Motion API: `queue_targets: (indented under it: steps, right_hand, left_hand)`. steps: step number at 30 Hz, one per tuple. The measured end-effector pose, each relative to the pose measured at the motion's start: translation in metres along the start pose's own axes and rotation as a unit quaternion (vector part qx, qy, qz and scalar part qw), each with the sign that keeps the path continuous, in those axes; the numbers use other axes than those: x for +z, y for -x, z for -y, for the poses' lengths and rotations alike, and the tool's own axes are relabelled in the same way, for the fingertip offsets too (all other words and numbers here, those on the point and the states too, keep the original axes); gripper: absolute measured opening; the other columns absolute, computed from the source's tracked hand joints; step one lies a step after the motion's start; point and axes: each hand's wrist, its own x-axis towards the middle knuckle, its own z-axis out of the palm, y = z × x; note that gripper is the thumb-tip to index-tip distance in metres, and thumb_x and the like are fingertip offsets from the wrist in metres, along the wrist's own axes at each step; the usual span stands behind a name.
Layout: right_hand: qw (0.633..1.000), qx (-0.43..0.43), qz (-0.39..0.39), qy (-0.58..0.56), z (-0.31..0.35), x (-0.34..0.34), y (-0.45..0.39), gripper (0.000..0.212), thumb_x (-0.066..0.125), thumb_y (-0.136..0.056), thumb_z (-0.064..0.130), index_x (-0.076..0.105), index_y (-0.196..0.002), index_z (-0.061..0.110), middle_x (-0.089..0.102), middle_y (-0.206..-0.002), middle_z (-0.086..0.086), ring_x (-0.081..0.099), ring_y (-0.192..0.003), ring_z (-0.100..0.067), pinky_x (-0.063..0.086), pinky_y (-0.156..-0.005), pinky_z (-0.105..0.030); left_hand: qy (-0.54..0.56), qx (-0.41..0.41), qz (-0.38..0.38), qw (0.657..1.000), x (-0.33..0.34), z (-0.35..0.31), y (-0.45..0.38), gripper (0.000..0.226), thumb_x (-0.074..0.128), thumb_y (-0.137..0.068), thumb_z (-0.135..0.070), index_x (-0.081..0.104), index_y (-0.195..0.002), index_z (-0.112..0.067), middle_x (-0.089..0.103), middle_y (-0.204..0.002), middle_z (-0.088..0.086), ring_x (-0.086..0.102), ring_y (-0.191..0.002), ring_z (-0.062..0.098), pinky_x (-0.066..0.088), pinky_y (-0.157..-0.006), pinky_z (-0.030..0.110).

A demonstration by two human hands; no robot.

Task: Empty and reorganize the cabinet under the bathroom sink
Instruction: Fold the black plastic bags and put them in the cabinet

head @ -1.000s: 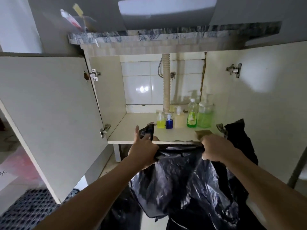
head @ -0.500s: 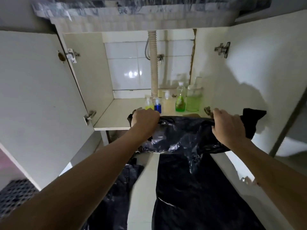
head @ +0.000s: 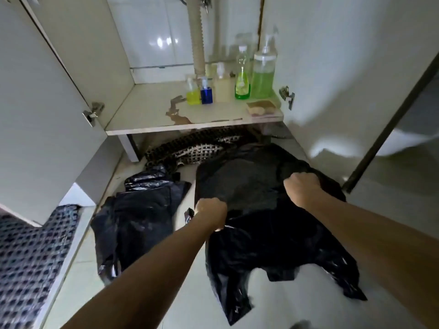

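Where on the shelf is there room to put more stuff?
The shelf is bare on its left half, between the left wall and the yellow bottle, though the front edge there is peeling. The back right is crowded: blue bottle, cream bottle, green bottles and a sponge in front.

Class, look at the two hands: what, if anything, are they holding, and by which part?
Both hold the large black plastic bag by its upper edge: left hand near the left corner, right hand near the right.
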Motion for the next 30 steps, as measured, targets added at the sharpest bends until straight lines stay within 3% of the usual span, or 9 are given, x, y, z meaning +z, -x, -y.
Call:
queue_targets:
  steps: [7,10,13,17,19,20,23,26,30]
  right_hand:
    - [0.984,0.041,0.152,-0.086,0.017,0.125,0.006,0.028,0.048,-0.09,0.006,0.059,-0.116,0.009,0.054,-0.121,-0.012,0.058,-0.109,-0.028,0.048,-0.083,-0.034]
    - [0.949,0.037,0.275,-0.153,0.024,0.156,0.014,0.007,0.063,-0.081,0.008,0.062,-0.088,0.011,0.061,-0.091,-0.007,0.064,-0.092,-0.025,0.049,-0.072,-0.032]
    - [0.909,0.035,0.36,-0.206,0.014,0.162,0.004,0.017,0.073,-0.07,0.007,0.06,-0.08,0.007,0.057,-0.071,-0.007,0.061,-0.072,-0.024,0.05,-0.059,-0.028]
    - [0.896,0.143,0.238,-0.347,-0.016,0.162,-0.018,0.031,0.054,-0.077,0.002,0.034,-0.055,0.011,0.035,-0.057,-0.005,0.031,-0.045,-0.018,0.026,-0.045,-0.025]
    - [0.884,0.206,0.159,-0.387,-0.025,0.171,-0.021,0.016,0.052,-0.079,0.015,0.039,-0.071,0.012,0.043,-0.075,-0.01,0.044,-0.06,-0.023,0.038,-0.056,-0.03]
    - [0.874,0.237,0.159,-0.393,-0.027,0.183,-0.021,0.017,0.053,-0.079,0.023,0.043,-0.089,0.013,0.049,-0.096,-0.016,0.052,-0.081,-0.03,0.046,-0.072,-0.037]
    - [0.819,0.308,0.224,-0.43,-0.022,0.215,-0.013,0.074,0.058,-0.078,0.033,0.025,-0.141,0.011,0.039,-0.137,-0.021,0.048,-0.113,-0.037,0.042,-0.099,-0.045]
    - [0.789,0.336,0.231,-0.459,-0.012,0.213,-0.004,0.074,0.063,-0.083,0.025,0.024,-0.141,0.001,0.036,-0.14,-0.025,0.046,-0.121,-0.041,0.043,-0.1,-0.042]
    - [0.801,0.302,0.213,-0.471,-0.003,0.207,-0.016,0.05,0.059,-0.088,0.012,0.04,-0.131,-0.007,0.051,-0.119,-0.025,0.053,-0.111,-0.039,0.044,-0.084,-0.038]
  left_hand:
    - [0.052,-0.001,0.062,0.997,0.1,-0.059,-0.007,0.033,0.055,-0.086,-0.021,0.061,-0.118,-0.015,0.064,-0.121,0.009,0.063,-0.109,0.03,0.05,-0.085,0.037]
    - [0.118,-0.018,0.127,0.985,0.12,-0.06,-0.007,0.048,0.061,-0.08,-0.045,0.057,-0.121,-0.02,0.062,-0.121,0.005,0.062,-0.108,0.03,0.049,-0.085,0.037]
    - [0.276,-0.061,0.22,0.934,0.12,-0.047,-0.019,0.063,0.061,-0.077,-0.063,0.061,-0.117,-0.014,0.065,-0.115,0.011,0.066,-0.097,0.029,0.052,-0.079,0.035]
    - [0.378,-0.211,0.015,0.901,0.115,-0.023,-0.039,0.038,0.063,-0.082,-0.039,0.067,-0.108,-0.012,0.068,-0.109,0.015,0.064,-0.101,0.034,0.053,-0.085,0.036]
    - [0.411,-0.298,0.004,0.861,0.126,-0.013,-0.038,0.048,0.071,-0.073,-0.03,0.06,-0.115,-0.011,0.065,-0.112,0.014,0.062,-0.105,0.033,0.053,-0.087,0.038]
    - [0.436,-0.321,0.035,0.84,0.134,-0.01,-0.036,0.058,0.076,-0.068,-0.03,0.057,-0.118,-0.007,0.064,-0.112,0.013,0.061,-0.107,0.031,0.052,-0.089,0.037]
    - [0.534,-0.35,0.077,0.765,0.157,-0.01,-0.034,0.068,0.083,-0.057,-0.034,0.061,-0.113,-0.002,0.07,-0.103,0.013,0.066,-0.096,0.03,0.056,-0.085,0.038]
    - [0.609,-0.349,0.076,0.708,0.168,-0.018,-0.037,0.06,0.083,-0.062,-0.019,0.061,-0.113,0.003,0.068,-0.102,0.019,0.067,-0.091,0.035,0.056,-0.085,0.042]
    - [0.592,-0.359,0.064,0.719,0.167,-0.011,-0.033,0.047,0.076,-0.069,-0.008,0.061,-0.111,0.007,0.067,-0.105,0.022,0.065,-0.097,0.037,0.055,-0.087,0.042]
